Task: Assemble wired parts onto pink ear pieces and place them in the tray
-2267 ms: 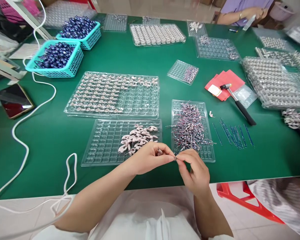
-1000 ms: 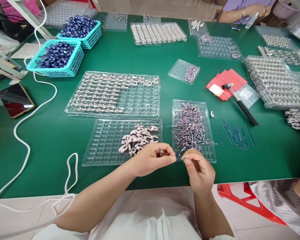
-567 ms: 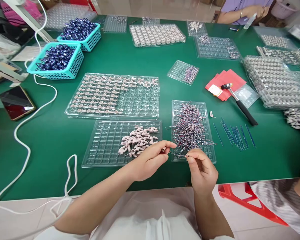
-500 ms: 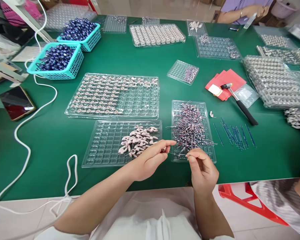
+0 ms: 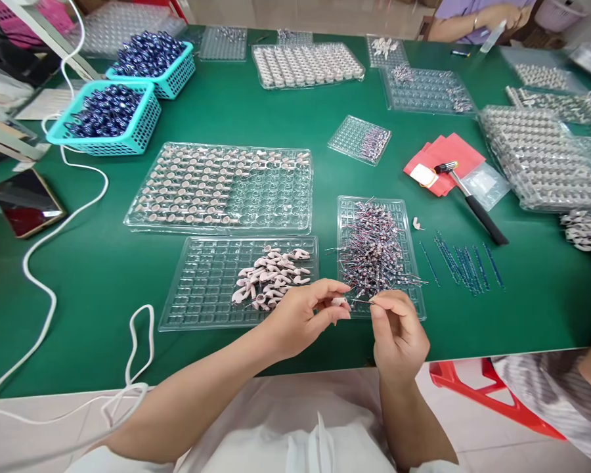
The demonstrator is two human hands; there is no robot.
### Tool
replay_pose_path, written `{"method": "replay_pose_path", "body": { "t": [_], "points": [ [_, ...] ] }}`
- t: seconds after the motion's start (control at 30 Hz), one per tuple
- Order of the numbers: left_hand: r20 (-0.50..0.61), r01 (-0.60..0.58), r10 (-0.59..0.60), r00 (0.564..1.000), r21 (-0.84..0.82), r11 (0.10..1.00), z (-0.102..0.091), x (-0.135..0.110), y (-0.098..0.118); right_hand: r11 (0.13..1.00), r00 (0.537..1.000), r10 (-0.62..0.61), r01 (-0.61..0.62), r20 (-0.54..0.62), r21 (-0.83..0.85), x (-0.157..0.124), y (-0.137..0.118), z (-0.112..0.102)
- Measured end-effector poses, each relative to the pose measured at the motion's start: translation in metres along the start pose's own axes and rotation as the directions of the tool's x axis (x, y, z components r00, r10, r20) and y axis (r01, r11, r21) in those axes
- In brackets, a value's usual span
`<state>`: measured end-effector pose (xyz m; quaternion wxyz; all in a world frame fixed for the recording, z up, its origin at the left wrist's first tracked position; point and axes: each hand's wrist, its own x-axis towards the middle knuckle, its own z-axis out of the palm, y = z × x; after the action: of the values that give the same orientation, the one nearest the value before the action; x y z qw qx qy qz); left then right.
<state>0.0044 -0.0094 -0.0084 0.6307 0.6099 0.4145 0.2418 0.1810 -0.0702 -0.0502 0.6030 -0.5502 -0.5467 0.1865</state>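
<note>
My left hand [image 5: 308, 316] is closed on a small pale earbud shell [image 5: 339, 301], held between thumb and fingers. Facing it, my right hand [image 5: 400, 328] pinches a thin wired component [image 5: 360, 301] whose end points at the shell. Both are just over the near edge of a clear tray [image 5: 414, 305] heaped with wired components [image 5: 374, 246]. To the left, a loose pile of pale earbud shells [image 5: 270, 276] lies on another clear tray [image 5: 192, 289].
Behind stands a partly filled shell tray [image 5: 270, 203]. Blue baskets [image 5: 145, 128] and a phone [image 5: 27, 202] are at left, with a white cable [image 5: 49, 282]. A hammer [image 5: 482, 217], red bags [image 5: 433, 154] and blue strips [image 5: 465, 266] lie right. Other people sit opposite and at right.
My left fingers have bent and turned, bringing the earbud shell into plain view between them. My right hand keeps its pinch on the wired component, almost unmoved.
</note>
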Motion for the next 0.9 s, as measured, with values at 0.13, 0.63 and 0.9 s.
{"method": "replay_pose_path", "body": {
  "t": [0.13, 0.63, 0.9],
  "points": [
    [-0.011, 0.003, -0.003, 1.0, 0.018, 1.0, 0.0, -0.0001, 0.001, 1.0, 0.999, -0.022, 0.023, 0.026, -0.012, 0.0004, -0.0013, 0.0013],
    [-0.009, 0.005, -0.005, 1.0, 0.014, 1.0, 0.0002, 0.0006, -0.0003, 1.0, 0.996, -0.025, 0.024, 0.091, 0.008, 0.0007, -0.0028, 0.0013],
    [-0.035, -0.022, 0.022, 0.999, -0.005, 1.0, 0.0005, 0.0013, -0.001, 1.0, 0.996, -0.001, 0.001, 0.09, 0.003, 0.0002, -0.0014, 0.002]
  ]
}}
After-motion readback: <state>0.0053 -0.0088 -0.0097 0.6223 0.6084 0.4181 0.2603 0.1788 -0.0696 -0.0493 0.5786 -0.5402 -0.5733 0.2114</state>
